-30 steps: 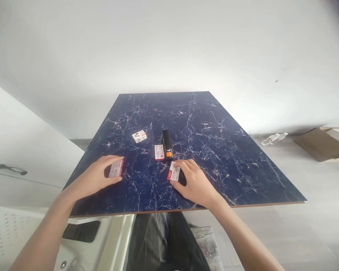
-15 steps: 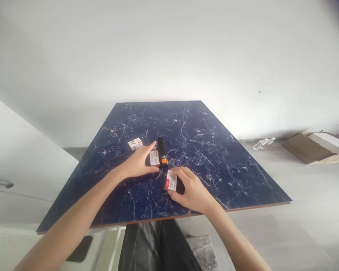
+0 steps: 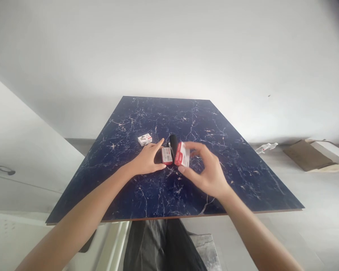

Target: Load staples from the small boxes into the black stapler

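My left hand (image 3: 147,159) is around a small white-and-red box (image 3: 167,155) on the table, its thumb at the near edge and the index finger stretched out past the far side. Right beside that box lies a slim black object (image 3: 173,142), partly hidden. My right hand (image 3: 206,169) pinches a second white-and-red box (image 3: 182,154) between thumb and fingers, tilted up over the black object's near end. Beyond my left hand, a third small white box (image 3: 145,139) with dark print lies on the table.
The table (image 3: 169,116) has a dark blue marbled top and stands close to a pale wall. On the floor to the right are an open cardboard box (image 3: 307,154) and a clear plastic bottle (image 3: 267,147). A white cabinet side is at the left.
My right hand has lifted its box off the table and moved it forward, up to the black object. The left hand keeps its place around its box. The view has shifted slightly.
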`<action>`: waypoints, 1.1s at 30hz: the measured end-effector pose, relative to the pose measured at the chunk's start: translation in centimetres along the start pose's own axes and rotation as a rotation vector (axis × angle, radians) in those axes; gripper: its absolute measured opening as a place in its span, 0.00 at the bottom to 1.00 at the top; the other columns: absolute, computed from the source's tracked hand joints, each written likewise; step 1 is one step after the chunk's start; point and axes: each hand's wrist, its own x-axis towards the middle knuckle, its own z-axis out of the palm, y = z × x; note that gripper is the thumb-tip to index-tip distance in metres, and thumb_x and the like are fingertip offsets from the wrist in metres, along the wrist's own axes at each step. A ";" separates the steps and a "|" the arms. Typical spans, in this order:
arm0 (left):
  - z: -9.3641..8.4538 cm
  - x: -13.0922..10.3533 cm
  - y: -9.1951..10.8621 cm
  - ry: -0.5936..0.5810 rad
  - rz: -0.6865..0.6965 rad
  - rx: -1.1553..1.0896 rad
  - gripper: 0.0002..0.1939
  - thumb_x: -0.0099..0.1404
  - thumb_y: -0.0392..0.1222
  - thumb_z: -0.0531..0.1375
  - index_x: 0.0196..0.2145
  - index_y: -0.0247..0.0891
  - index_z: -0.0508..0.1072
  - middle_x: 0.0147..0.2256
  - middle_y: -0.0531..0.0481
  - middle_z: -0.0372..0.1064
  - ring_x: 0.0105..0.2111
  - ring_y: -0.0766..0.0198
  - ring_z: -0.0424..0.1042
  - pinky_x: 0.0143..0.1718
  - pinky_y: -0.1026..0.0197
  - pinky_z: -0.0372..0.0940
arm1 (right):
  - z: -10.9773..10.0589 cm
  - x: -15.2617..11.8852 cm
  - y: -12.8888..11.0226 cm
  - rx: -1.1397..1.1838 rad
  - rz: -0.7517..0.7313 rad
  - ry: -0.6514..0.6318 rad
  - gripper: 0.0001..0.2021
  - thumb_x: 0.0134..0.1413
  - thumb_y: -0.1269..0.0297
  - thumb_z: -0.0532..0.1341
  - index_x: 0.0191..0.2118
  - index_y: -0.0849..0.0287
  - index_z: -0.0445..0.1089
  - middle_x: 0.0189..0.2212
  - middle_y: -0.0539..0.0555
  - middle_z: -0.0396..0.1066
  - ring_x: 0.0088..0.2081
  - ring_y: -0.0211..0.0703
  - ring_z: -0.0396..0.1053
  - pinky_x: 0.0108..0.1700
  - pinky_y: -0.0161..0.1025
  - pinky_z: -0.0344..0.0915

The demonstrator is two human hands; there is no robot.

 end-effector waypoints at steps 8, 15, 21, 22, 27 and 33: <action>-3.9 -0.7 -1.7 0.384 0.057 -0.121 0.33 0.72 0.50 0.55 0.71 0.47 0.52 0.61 0.42 0.66 0.57 0.50 0.69 0.58 0.45 0.65 | 2.7 5.8 3.5 -0.235 -0.274 -0.357 0.18 0.54 0.54 0.69 0.49 0.53 0.73 0.60 0.61 0.71 0.69 0.72 0.52 0.63 0.73 0.57; -4.0 -0.1 -4.2 0.318 -0.011 0.196 0.27 0.64 0.39 0.59 0.61 0.43 0.70 0.64 0.43 0.63 0.64 0.42 0.60 0.65 0.36 0.58 | 0.8 5.0 7.3 -0.075 -0.073 -0.051 0.10 0.65 0.56 0.60 0.47 0.54 0.72 0.56 0.58 0.73 0.57 0.56 0.69 0.58 0.55 0.66; -1.6 1.1 -3.3 0.297 -0.140 0.025 0.23 0.65 0.41 0.59 0.58 0.43 0.73 0.64 0.42 0.62 0.42 0.56 0.76 0.46 0.48 0.75 | 3.1 4.2 11.0 0.017 0.201 -0.075 0.13 0.68 0.55 0.55 0.43 0.55 0.74 0.44 0.55 0.77 0.42 0.47 0.74 0.45 0.44 0.70; -1.3 1.2 -2.9 0.274 -0.124 -0.019 0.24 0.65 0.40 0.58 0.59 0.43 0.72 0.65 0.42 0.61 0.41 0.57 0.76 0.45 0.49 0.76 | 3.3 4.1 10.9 0.026 0.212 -0.088 0.13 0.68 0.55 0.55 0.44 0.55 0.74 0.44 0.54 0.78 0.41 0.47 0.75 0.45 0.44 0.70; -0.5 1.7 -1.7 0.175 -0.060 -0.255 0.31 0.66 0.37 0.54 0.66 0.46 0.65 0.68 0.45 0.57 0.54 0.51 0.72 0.52 0.48 0.74 | 3.2 3.7 8.7 0.123 0.286 -0.133 0.20 0.68 0.52 0.56 0.58 0.55 0.67 0.50 0.58 0.77 0.42 0.49 0.77 0.45 0.46 0.73; -0.8 2.6 -0.7 0.037 -0.135 -0.212 0.34 0.70 0.37 0.49 0.72 0.53 0.54 0.71 0.52 0.54 0.66 0.44 0.61 0.62 0.38 0.64 | 3.6 3.0 7.9 0.148 0.357 -0.135 0.21 0.66 0.51 0.58 0.60 0.54 0.65 0.50 0.59 0.78 0.41 0.50 0.79 0.43 0.46 0.75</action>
